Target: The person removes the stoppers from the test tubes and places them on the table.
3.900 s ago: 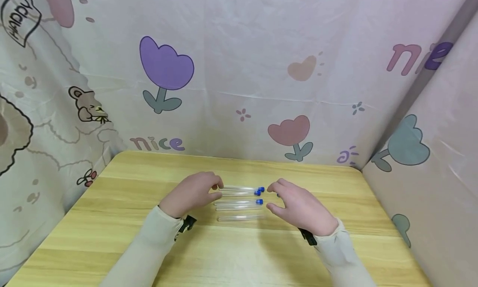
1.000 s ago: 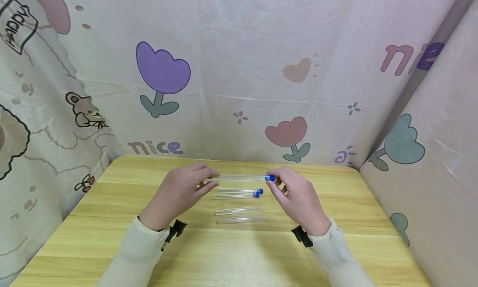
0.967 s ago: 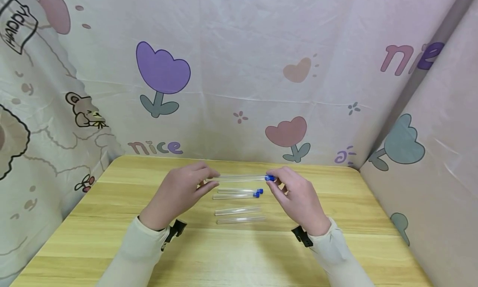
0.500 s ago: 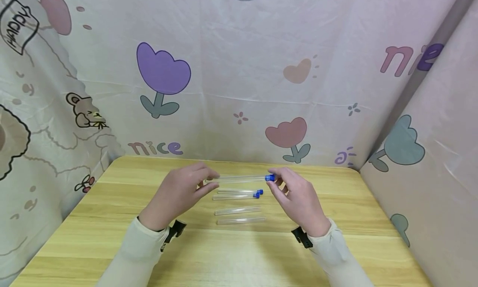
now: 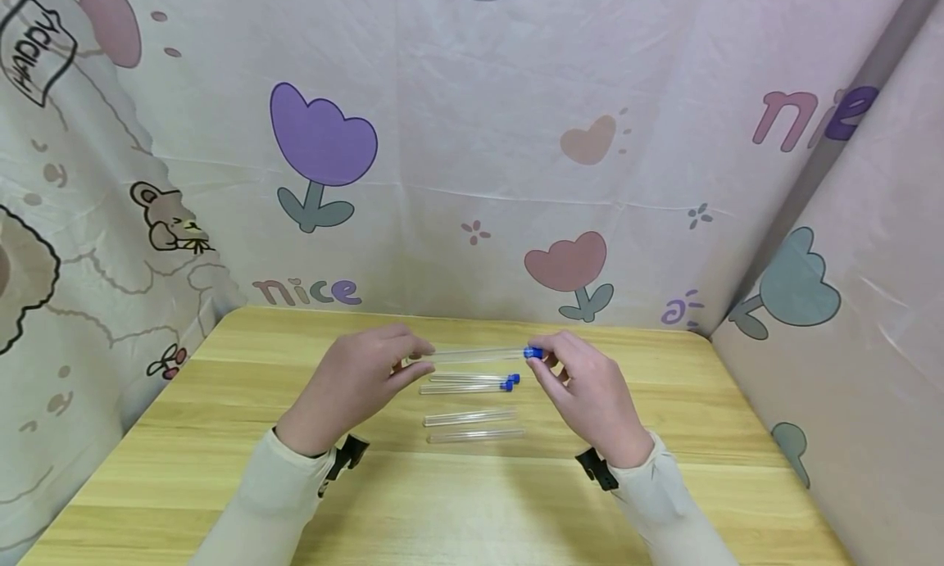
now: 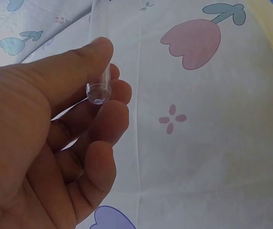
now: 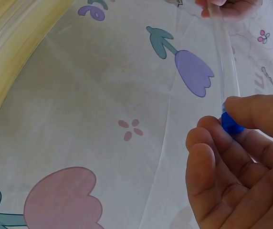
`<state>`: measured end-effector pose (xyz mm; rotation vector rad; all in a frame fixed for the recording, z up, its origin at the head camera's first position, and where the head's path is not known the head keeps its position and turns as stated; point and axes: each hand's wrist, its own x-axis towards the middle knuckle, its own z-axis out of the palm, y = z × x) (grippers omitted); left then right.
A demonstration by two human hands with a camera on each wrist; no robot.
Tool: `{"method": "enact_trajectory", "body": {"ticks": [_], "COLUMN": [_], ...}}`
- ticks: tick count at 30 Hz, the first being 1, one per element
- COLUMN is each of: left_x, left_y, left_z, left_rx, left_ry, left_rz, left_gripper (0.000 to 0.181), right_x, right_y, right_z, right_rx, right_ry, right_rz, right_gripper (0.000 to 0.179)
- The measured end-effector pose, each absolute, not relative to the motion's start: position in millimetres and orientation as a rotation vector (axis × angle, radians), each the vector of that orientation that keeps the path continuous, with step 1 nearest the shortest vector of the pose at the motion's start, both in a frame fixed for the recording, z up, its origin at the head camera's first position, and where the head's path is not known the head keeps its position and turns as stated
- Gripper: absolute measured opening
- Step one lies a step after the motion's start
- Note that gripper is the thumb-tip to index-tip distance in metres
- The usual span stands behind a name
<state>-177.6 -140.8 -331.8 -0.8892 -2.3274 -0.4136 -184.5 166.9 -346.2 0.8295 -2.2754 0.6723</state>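
A clear test tube with a blue cap is held sideways between both hands, above the table. The left hand pinches its rounded end between thumb and fingers; that end shows below the thumb in the left wrist view. On the right, the right hand pinches the blue cap, which the right wrist view shows between thumb and forefinger. Nearer the person, two capped test tubes lie side by side. Closer still lie two tubes without caps, an upper one and a lower one.
The light wooden table runs back to a patterned cloth printed with tulips and words. More of this cloth hangs at the left and right sides. Dark cameras are strapped to both wrists.
Since the earliest frame, the hands have taken up one tube and raised it behind the rest; its cap is now between the right fingers. Over the last second the hands barely move.
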Motion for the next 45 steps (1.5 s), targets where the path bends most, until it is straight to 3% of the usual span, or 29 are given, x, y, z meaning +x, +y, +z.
{"method": "enact_trajectory", "body": {"ticks": [45], "left_x": [-180.7], "left_y": [-141.9], "left_z": [-335.2], "left_rx": [-0.84], "left_ry": [-2.302], "left_rz": [-0.49], "left_gripper": [0.015], "right_x": [-184.8], "right_y": [164.1], "right_z": [-348.3], "right_rx": [0.792], "right_ry": [-2.306], "right_rz": [0.669], "right_gripper": [0.017]}}
